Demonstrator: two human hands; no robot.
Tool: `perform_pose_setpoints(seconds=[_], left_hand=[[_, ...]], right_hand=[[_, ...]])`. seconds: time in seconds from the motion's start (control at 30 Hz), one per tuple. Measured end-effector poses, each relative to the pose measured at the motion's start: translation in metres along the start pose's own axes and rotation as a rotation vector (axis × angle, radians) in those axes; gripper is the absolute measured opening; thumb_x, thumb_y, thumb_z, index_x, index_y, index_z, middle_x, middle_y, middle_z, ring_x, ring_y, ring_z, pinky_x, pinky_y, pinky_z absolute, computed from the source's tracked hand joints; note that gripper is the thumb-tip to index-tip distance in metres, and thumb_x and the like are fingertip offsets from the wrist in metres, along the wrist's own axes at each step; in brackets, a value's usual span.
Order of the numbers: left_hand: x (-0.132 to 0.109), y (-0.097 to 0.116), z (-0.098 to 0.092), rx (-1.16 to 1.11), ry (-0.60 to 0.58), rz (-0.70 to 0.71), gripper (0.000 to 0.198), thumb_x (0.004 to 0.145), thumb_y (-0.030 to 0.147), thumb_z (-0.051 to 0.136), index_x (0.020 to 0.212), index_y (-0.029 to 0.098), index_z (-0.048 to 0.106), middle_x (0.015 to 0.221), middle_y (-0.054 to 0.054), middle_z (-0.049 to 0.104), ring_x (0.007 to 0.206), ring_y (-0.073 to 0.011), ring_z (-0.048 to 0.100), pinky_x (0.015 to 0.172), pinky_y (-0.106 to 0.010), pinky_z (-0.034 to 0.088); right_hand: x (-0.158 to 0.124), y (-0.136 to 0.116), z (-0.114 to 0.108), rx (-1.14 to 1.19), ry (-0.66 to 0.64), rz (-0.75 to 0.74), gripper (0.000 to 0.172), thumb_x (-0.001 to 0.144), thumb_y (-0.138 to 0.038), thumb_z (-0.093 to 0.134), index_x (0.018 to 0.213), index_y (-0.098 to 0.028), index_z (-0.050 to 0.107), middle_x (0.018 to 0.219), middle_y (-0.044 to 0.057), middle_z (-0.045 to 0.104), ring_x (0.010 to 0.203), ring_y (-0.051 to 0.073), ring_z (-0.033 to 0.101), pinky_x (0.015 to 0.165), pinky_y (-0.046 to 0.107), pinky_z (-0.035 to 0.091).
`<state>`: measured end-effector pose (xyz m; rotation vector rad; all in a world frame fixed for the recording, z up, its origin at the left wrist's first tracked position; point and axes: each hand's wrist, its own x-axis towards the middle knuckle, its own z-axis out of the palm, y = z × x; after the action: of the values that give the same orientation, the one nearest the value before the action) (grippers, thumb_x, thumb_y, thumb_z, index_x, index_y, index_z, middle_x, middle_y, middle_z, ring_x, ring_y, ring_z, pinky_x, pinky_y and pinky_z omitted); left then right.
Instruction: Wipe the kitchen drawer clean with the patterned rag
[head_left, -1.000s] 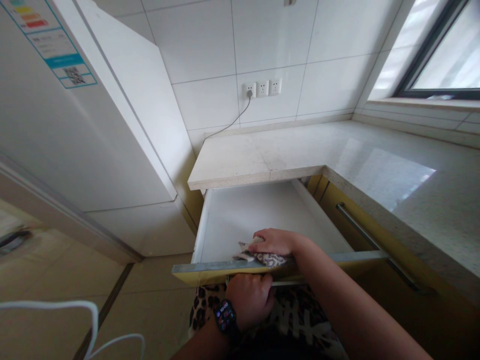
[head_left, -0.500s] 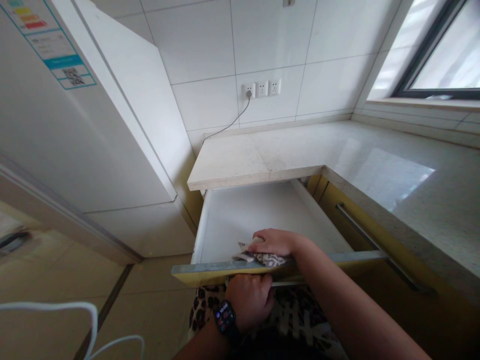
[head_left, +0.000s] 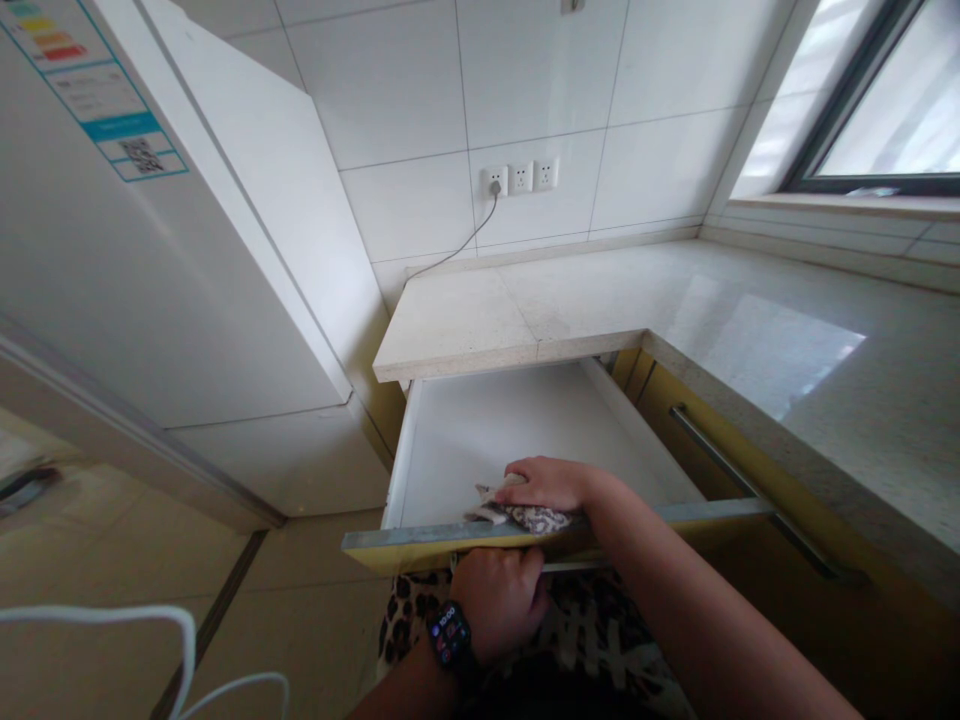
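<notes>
A white drawer stands pulled out under the stone counter. My right hand lies inside it near the front wall, fingers pressed down on a patterned cloth. My left hand, with a black watch on the wrist, is closed round the metal drawer handle below the yellow drawer front. Apart from the cloth, the inside of the drawer looks bare.
A white fridge stands at the left. The counter runs back to a tiled wall with sockets and a plugged cable. A yellow cabinet with a bar handle is at the right. A white cable crosses the floor.
</notes>
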<state>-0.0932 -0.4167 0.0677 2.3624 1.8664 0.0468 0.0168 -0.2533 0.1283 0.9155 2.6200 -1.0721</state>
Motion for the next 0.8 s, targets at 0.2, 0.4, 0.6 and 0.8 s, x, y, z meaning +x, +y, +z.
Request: perform_pose_setpoints(seconds=[0.2, 0.4, 0.6, 0.8], left_hand=[[0.001, -0.001, -0.0001, 0.01, 0.0, 0.002, 0.022, 0.091, 0.037, 0.046, 0.097, 0.024, 0.063, 0.087, -0.007, 0.072, 0.077, -0.0279, 0.069, 0.067, -0.04, 0.055], [0.0004, -0.001, -0.0011, 0.0, 0.008, -0.004, 0.023, 0.092, 0.038, 0.046, 0.095, 0.023, 0.063, 0.086, -0.007, 0.071, 0.078, -0.0276, 0.069, 0.068, -0.039, 0.055], [-0.0002, -0.0008, 0.0012, 0.002, 0.011, 0.002, 0.02, 0.091, 0.037, 0.047, 0.094, 0.024, 0.063, 0.086, -0.007, 0.071, 0.077, -0.0268, 0.069, 0.067, -0.038, 0.054], [-0.0001, -0.0009, 0.0004, 0.005, 0.002, 0.003, 0.02, 0.091, 0.036, 0.048, 0.095, 0.023, 0.063, 0.085, -0.007, 0.071, 0.077, -0.0266, 0.069, 0.067, -0.037, 0.054]], right_hand=[[0.0005, -0.0013, -0.0003, -0.014, 0.004, 0.008, 0.07, 0.081, -0.079, 0.047, 0.109, -0.018, 0.069, 0.113, 0.013, 0.071, 0.099, 0.028, 0.065, 0.078, 0.032, 0.047], [0.0003, -0.0007, 0.0004, -0.007, 0.009, 0.001, 0.067, 0.082, -0.076, 0.048, 0.108, -0.018, 0.069, 0.112, 0.013, 0.072, 0.098, 0.028, 0.065, 0.078, 0.032, 0.047], [0.0008, 0.0021, 0.001, -0.003, 0.008, -0.007, 0.068, 0.082, -0.078, 0.047, 0.107, -0.019, 0.069, 0.11, 0.012, 0.072, 0.097, 0.027, 0.066, 0.077, 0.031, 0.047], [0.002, 0.0035, 0.0013, 0.0, 0.011, -0.014, 0.067, 0.082, -0.078, 0.048, 0.106, -0.019, 0.069, 0.111, 0.012, 0.072, 0.097, 0.027, 0.066, 0.078, 0.032, 0.047]])
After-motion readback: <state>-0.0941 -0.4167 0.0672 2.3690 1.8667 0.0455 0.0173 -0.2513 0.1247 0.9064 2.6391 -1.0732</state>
